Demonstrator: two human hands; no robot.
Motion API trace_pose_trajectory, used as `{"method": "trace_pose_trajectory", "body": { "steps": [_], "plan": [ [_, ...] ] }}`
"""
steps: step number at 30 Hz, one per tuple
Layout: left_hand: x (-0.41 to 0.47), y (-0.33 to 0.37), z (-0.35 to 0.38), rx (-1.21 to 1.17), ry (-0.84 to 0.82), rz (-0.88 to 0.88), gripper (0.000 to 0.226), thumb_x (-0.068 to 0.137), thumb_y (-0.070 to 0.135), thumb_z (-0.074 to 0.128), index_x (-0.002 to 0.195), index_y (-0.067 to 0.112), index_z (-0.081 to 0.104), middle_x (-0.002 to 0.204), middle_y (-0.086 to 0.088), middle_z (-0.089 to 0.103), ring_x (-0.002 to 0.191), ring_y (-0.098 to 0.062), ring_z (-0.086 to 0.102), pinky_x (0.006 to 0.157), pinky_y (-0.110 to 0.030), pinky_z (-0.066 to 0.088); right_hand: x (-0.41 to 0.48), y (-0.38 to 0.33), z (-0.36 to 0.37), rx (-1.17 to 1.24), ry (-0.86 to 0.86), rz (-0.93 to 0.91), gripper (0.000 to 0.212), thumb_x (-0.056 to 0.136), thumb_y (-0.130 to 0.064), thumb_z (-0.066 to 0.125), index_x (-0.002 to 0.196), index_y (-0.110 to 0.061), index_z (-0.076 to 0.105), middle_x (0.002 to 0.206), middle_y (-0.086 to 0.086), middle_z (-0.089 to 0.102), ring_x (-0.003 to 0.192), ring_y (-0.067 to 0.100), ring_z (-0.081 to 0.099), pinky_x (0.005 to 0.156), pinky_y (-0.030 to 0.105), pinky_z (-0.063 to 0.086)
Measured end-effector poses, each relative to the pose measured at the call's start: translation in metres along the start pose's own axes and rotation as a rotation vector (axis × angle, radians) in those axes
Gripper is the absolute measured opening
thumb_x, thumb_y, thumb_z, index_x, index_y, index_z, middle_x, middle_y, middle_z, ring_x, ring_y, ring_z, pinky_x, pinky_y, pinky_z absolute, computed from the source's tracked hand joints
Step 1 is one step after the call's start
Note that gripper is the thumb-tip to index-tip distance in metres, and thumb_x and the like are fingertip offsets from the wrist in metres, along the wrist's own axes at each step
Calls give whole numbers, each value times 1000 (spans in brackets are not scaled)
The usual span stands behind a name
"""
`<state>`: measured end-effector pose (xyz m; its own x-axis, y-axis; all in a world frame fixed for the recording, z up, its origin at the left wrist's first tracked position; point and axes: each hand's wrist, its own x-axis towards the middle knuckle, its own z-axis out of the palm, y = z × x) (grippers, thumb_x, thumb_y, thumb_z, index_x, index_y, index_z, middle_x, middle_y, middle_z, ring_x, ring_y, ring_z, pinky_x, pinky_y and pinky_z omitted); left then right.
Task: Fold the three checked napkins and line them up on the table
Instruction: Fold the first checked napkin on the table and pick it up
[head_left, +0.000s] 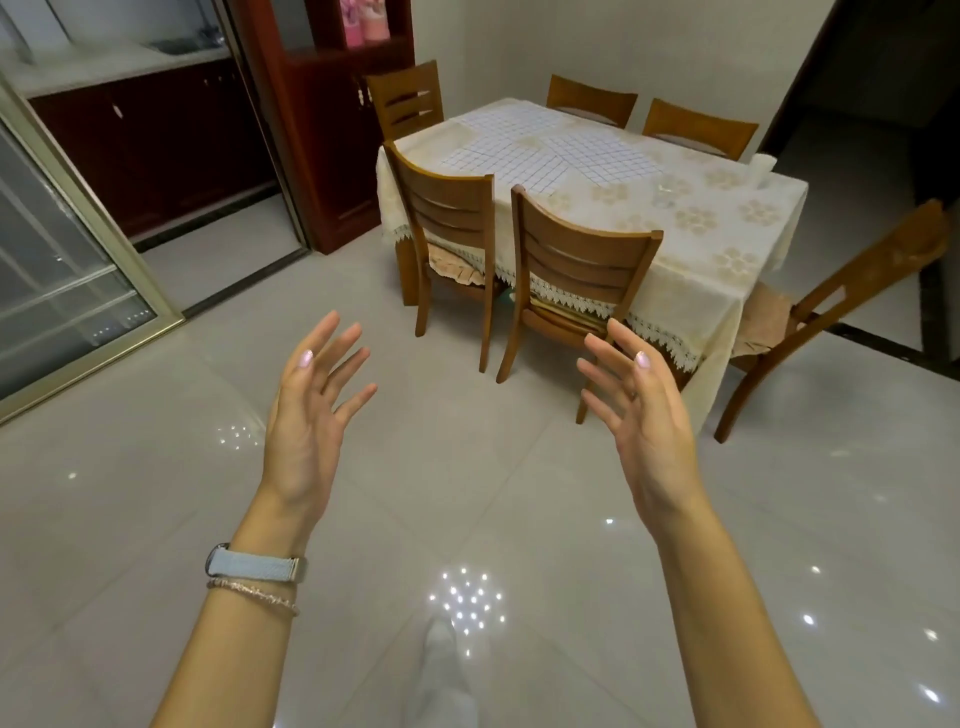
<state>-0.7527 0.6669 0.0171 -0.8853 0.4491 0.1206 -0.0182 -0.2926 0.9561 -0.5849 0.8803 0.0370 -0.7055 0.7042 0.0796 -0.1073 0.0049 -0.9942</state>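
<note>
White napkins with a blue check lie spread flat and overlapping on the far half of the table (737, 244), which wears a cream flowered cloth. One napkin (498, 136) is at the left, another (605, 161) toward the middle; I cannot tell them apart exactly. My left hand (311, 410) and my right hand (641, 410) are raised over the floor, well short of the table, palms facing each other, fingers apart, holding nothing.
Two wooden chairs (452, 218) (576, 270) stand tucked in on the near side of the table. More chairs are at the far side (696, 127) and the right (831, 312). A clear glass (667, 192) and a white cup (761, 163) stand on the table. The tiled floor is glossy.
</note>
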Motion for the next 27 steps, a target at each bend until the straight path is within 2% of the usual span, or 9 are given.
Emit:
{"method": "trace_pose_trajectory", "body": {
  "steps": [4, 11, 17, 27],
  "plan": [
    [89, 2, -12, 18, -12, -19, 46, 102, 41, 30, 144, 26, 44, 141, 3, 56, 130, -16, 52, 109, -50, 38, 76, 3, 37, 21, 16, -5, 36, 103, -40, 34, 134, -36, 53, 134, -5, 61, 122, 12, 59, 110, 49, 41],
    [225, 0, -17, -6, -53, -7, 46, 104, 39, 28, 144, 24, 44, 141, 1, 56, 130, -17, 52, 109, -50, 38, 186, 6, 76, 49, 68, -11, 39, 101, -40, 35, 136, -33, 53, 133, -5, 62, 123, 12, 59, 109, 47, 42],
    [333, -27, -4, -46, -79, -27, 45, 104, 38, 27, 143, 24, 45, 140, 2, 56, 130, -18, 52, 110, -51, 37, 282, 18, 89, 52, 99, -23, 36, 105, -35, 33, 134, -34, 53, 133, -6, 62, 123, 11, 59, 110, 47, 41],
    [521, -59, 42, -55, -128, -5, 44, 105, 34, 27, 143, 22, 46, 139, -1, 57, 129, -19, 53, 108, -51, 39, 471, 37, 105, 96, 120, -36, 37, 103, -37, 35, 135, -33, 53, 133, -6, 62, 123, 11, 59, 110, 46, 41]
  ]
}}
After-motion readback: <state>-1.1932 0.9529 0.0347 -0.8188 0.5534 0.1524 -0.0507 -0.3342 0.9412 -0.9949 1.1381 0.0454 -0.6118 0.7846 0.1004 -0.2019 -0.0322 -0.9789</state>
